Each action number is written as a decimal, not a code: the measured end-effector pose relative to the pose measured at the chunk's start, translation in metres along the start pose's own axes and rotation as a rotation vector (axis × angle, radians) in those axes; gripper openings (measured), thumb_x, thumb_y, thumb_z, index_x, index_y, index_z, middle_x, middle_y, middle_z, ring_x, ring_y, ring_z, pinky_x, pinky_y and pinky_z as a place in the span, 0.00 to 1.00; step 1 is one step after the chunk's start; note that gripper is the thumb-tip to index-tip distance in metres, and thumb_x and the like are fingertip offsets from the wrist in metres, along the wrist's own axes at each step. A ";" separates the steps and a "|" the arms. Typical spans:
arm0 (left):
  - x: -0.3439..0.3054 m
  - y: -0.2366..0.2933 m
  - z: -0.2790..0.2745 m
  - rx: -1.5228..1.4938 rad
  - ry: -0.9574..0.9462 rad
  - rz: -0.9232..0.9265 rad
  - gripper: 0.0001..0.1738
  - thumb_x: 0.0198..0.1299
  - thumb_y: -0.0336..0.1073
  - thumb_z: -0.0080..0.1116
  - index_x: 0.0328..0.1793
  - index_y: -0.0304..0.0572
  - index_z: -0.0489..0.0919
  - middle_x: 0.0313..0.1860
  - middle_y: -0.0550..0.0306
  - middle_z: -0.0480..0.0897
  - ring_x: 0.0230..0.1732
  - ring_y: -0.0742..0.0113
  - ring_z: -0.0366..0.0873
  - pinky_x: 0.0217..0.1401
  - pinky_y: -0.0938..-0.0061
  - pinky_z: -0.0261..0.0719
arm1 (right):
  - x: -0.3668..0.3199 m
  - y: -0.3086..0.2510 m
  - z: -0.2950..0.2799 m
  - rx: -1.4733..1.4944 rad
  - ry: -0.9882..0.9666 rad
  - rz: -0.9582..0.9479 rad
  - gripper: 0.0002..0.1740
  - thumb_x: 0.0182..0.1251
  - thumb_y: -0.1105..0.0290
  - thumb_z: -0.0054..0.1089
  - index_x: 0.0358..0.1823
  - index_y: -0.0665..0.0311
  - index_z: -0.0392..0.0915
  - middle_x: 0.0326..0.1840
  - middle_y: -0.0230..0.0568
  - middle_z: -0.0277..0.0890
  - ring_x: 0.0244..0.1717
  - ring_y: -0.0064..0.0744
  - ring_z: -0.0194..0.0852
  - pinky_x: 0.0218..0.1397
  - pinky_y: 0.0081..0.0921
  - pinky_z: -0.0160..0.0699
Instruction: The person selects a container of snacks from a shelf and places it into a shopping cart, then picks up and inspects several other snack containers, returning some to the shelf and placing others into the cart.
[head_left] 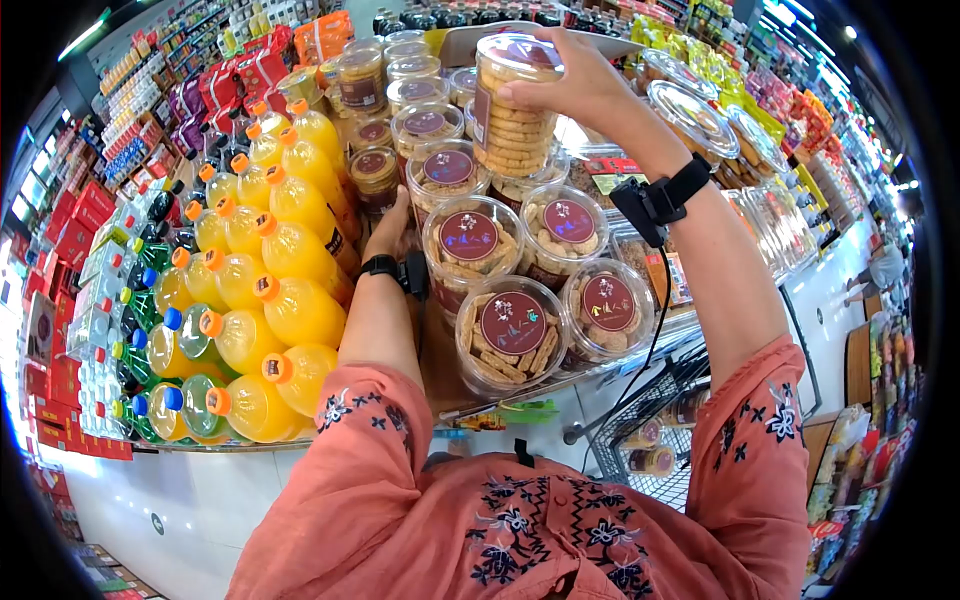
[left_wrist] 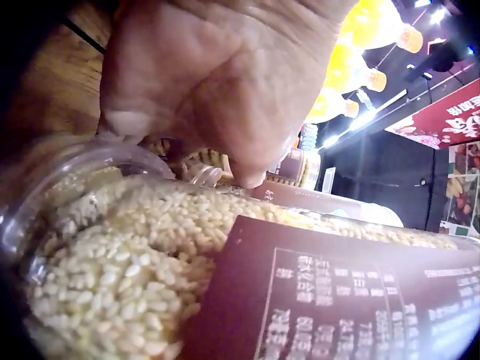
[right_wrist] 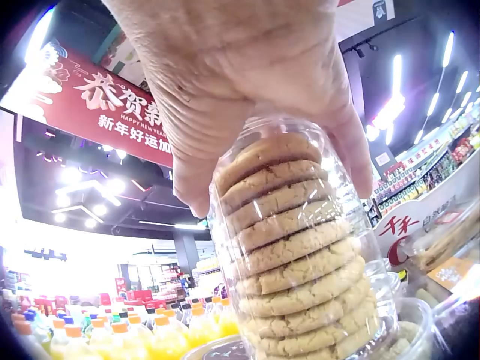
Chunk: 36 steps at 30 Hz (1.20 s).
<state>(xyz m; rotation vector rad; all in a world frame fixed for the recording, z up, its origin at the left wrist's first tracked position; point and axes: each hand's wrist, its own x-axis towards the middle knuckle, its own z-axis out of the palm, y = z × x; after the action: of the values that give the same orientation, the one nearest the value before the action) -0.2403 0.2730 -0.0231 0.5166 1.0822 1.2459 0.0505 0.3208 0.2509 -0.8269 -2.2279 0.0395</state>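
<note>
My right hand (head_left: 580, 85) grips a clear plastic jar of round cookies (head_left: 515, 120) near its lid, raised above the other jars. In the right wrist view, its fingers and thumb span both sides of the jar, with the cookies (right_wrist: 300, 247) stacked inside. Down between the juice bottles and the jars is my left hand (head_left: 393, 232), beside a short dark-labelled jar (head_left: 374, 178). The left wrist view has this hand (left_wrist: 217, 82) close over a jar of sesame-coated snacks (left_wrist: 127, 277) with a maroon label; its fingertips are largely hidden.
Orange juice bottles (head_left: 300, 305) stand in rows on the left. Lidded snack jars (head_left: 513, 335) fill the display's near edge, and round clear tubs (head_left: 692, 115) sit at the right. A shopping cart (head_left: 640, 440) with jars in it is below, and a cable (head_left: 655, 330) hangs from my right wrist.
</note>
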 end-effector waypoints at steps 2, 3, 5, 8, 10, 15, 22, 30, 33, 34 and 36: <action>0.009 -0.004 -0.004 -0.007 -0.030 0.006 0.40 0.78 0.66 0.45 0.80 0.42 0.68 0.76 0.52 0.75 0.69 0.53 0.78 0.64 0.56 0.83 | -0.001 -0.001 -0.002 -0.028 -0.010 0.019 0.56 0.53 0.35 0.77 0.74 0.69 0.69 0.70 0.61 0.73 0.71 0.52 0.73 0.74 0.42 0.70; 0.010 -0.003 -0.003 -0.017 -0.043 0.004 0.40 0.77 0.66 0.45 0.80 0.42 0.68 0.77 0.52 0.74 0.69 0.52 0.78 0.64 0.56 0.83 | 0.000 -0.003 -0.005 -0.038 -0.033 0.041 0.57 0.53 0.35 0.77 0.74 0.69 0.69 0.70 0.61 0.73 0.71 0.53 0.73 0.75 0.42 0.70; 0.014 -0.005 -0.010 -0.015 -0.081 0.020 0.40 0.77 0.65 0.45 0.80 0.42 0.68 0.77 0.52 0.74 0.70 0.52 0.77 0.64 0.56 0.83 | 0.001 -0.004 -0.004 -0.044 -0.057 0.047 0.57 0.53 0.34 0.76 0.74 0.70 0.69 0.70 0.61 0.73 0.71 0.53 0.73 0.74 0.42 0.70; 0.030 -0.013 -0.025 0.055 -0.122 0.099 0.41 0.76 0.67 0.46 0.80 0.40 0.68 0.77 0.51 0.74 0.70 0.51 0.76 0.64 0.53 0.81 | 0.006 0.001 0.001 -0.059 -0.075 0.046 0.55 0.54 0.38 0.77 0.74 0.70 0.69 0.70 0.59 0.73 0.71 0.49 0.73 0.73 0.40 0.72; 0.044 -0.012 -0.040 0.136 -0.057 0.063 0.43 0.75 0.69 0.47 0.80 0.42 0.69 0.76 0.50 0.74 0.68 0.50 0.76 0.62 0.51 0.81 | 0.008 0.003 0.007 -0.015 -0.048 0.038 0.57 0.50 0.34 0.77 0.69 0.74 0.72 0.65 0.62 0.76 0.67 0.52 0.76 0.69 0.42 0.75; 0.043 0.014 -0.053 0.317 0.347 0.152 0.33 0.71 0.65 0.55 0.57 0.39 0.82 0.39 0.47 0.85 0.42 0.51 0.83 0.48 0.54 0.82 | 0.011 0.006 0.008 0.025 -0.026 0.006 0.56 0.48 0.32 0.76 0.62 0.78 0.76 0.58 0.63 0.80 0.60 0.52 0.81 0.63 0.42 0.79; 0.094 0.071 -0.076 0.988 0.652 0.852 0.30 0.58 0.48 0.73 0.58 0.31 0.82 0.49 0.36 0.87 0.52 0.42 0.85 0.58 0.58 0.82 | 0.005 0.002 0.008 0.037 0.032 -0.041 0.50 0.50 0.34 0.74 0.60 0.73 0.79 0.60 0.63 0.80 0.63 0.56 0.79 0.66 0.43 0.75; 0.179 0.113 -0.095 1.767 0.390 0.748 0.51 0.57 0.52 0.73 0.82 0.39 0.63 0.76 0.32 0.72 0.76 0.37 0.70 0.74 0.55 0.73 | 0.000 -0.007 0.005 -0.008 0.033 0.047 0.50 0.48 0.34 0.76 0.59 0.74 0.78 0.58 0.65 0.80 0.63 0.57 0.78 0.66 0.42 0.76; 0.147 0.121 -0.060 1.758 0.297 0.454 0.48 0.60 0.50 0.71 0.82 0.40 0.63 0.77 0.34 0.71 0.76 0.40 0.70 0.75 0.57 0.72 | 0.003 -0.006 0.003 -0.013 -0.007 0.090 0.53 0.47 0.34 0.76 0.58 0.77 0.77 0.56 0.66 0.81 0.62 0.57 0.80 0.64 0.42 0.78; 0.131 0.121 -0.045 1.727 0.285 0.374 0.47 0.61 0.49 0.71 0.82 0.40 0.63 0.77 0.34 0.71 0.76 0.40 0.70 0.75 0.57 0.72 | 0.002 -0.009 0.001 -0.021 -0.021 0.106 0.53 0.46 0.34 0.76 0.59 0.77 0.77 0.56 0.66 0.81 0.61 0.57 0.81 0.64 0.42 0.78; 0.106 0.119 -0.025 1.667 0.260 0.267 0.45 0.63 0.48 0.69 0.82 0.41 0.63 0.78 0.35 0.70 0.77 0.42 0.69 0.75 0.58 0.72 | 0.002 -0.015 -0.002 -0.034 -0.045 0.141 0.54 0.45 0.34 0.76 0.59 0.77 0.76 0.56 0.65 0.82 0.61 0.56 0.81 0.64 0.42 0.78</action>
<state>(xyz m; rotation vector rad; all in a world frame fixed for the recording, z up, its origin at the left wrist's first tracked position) -0.3271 0.4009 0.0242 1.7915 2.2074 0.3246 0.0430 0.3093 0.2577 -1.0094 -2.2139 0.0881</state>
